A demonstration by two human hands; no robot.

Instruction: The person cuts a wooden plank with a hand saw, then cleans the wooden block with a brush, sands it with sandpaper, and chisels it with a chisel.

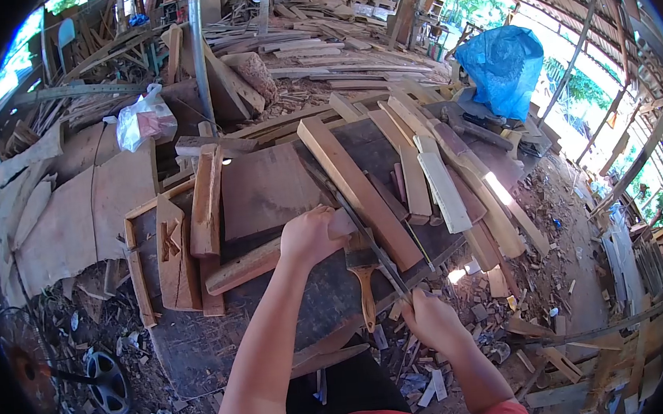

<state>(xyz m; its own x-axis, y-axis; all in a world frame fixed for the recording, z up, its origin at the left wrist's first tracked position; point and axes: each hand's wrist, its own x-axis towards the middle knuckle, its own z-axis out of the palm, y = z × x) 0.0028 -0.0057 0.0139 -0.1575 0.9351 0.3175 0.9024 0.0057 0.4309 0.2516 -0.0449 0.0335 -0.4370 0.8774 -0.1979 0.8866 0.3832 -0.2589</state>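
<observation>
My right hand (435, 322) is closed around the near end of a long, thin, dark metal strip (382, 259). The strip slants away over the worktable to the upper left. My left hand (310, 236) grips a small pale block (341, 224), whose edge comes right up to the strip. Between my hands lies a flat brush (364, 276) with dark bristles and a wooden handle, pointing toward me. A thick squared timber (361, 193) runs along the strip's right side. Left of my left hand, a shorter wooden piece (244, 267) extends under my wrist.
Boards crowd the dark worktable (203, 353), including a piece with a carved K (173, 247) and a white-faced slat (443, 190). Behind are a blue plastic bag (504, 69) and a white plastic bag (145, 119). Scraps litter the ground; a black wheel (109, 382) stands lower left.
</observation>
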